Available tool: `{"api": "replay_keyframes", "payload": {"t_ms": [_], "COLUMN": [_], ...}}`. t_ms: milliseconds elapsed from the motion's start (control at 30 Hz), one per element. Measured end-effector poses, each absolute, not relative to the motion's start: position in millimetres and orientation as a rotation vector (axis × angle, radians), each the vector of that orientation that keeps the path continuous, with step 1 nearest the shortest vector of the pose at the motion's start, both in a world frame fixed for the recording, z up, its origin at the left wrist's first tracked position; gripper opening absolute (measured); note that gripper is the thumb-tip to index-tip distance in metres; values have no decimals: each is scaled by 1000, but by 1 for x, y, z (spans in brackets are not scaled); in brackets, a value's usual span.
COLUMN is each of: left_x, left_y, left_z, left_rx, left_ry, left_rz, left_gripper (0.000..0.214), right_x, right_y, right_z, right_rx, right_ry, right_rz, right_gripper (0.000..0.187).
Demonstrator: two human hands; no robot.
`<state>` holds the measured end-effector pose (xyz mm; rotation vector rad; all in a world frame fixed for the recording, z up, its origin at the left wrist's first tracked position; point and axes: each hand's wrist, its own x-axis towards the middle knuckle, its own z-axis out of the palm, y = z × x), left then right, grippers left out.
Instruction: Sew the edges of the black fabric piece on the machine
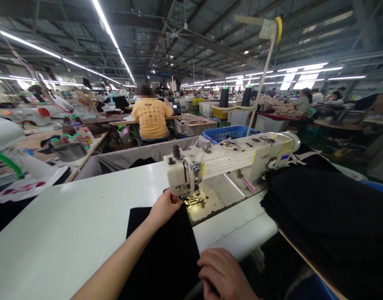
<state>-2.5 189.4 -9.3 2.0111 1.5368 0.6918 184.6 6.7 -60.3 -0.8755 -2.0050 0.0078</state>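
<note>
A black fabric panel (162, 254) lies on the pale sewing table and runs down toward me, its far end by the needle of a white industrial sewing machine (222, 160). Over that far end is my left hand (166, 206), closed, fingertips curled together right beside the presser foot; what they pinch, if anything, is hidden. At the panel's right edge, close to me, my right hand (224, 273) has its fingers bent round the cloth edge. A metal edge guide (196, 201) sits on the lit needle plate, right of my left hand.
A white pen-like tool (234, 185) and pink-handled snips (248, 183) lie under the machine arm. Black cloth pieces (329, 212) are piled at the right. Behind the machine stand a blue basket (227, 132) and thread cones (224, 98). A person in a yellow shirt (151, 118) sits ahead.
</note>
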Motion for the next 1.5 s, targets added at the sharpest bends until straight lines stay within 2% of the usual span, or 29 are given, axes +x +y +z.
{"api": "replay_keyframes", "payload": {"t_ms": [200, 333, 400, 500, 600, 867, 1100, 1500], "left_x": [-3, -4, -7, -17, -29, -35, -37, -45], "left_y": [184, 132, 92, 43, 28, 61, 100, 172], "left_z": [-3, 11, 10, -7, -26, -22, -13, -3], "left_rx": [2132, 2308, 2445, 2803, 3108, 3124, 3067, 2872], "left_ry": [1582, 1565, 1334, 814, 655, 655, 768, 833], "left_rz": [718, 750, 647, 557, 604, 605, 511, 521], "left_gripper": [8, 9, 8, 18, 32, 44, 31, 30], "right_x": [185, 184, 184, 185, 186, 184, 182, 165], "right_y": [9, 8, 7, 5, 5, 24, 65, 118], "right_z": [-59, -55, -52, -50, -48, -35, -30, -18], "right_rx": [-856, -871, -879, -900, -891, -985, -1122, -1385], "right_ry": [-2031, -2030, -2043, -2080, -2108, -2129, -2177, -2228], "right_rz": [18, 64, 68, 76, 104, 207, 184, 70], "right_gripper": [35, 34, 33, 31, 30, 25, 16, 8]}}
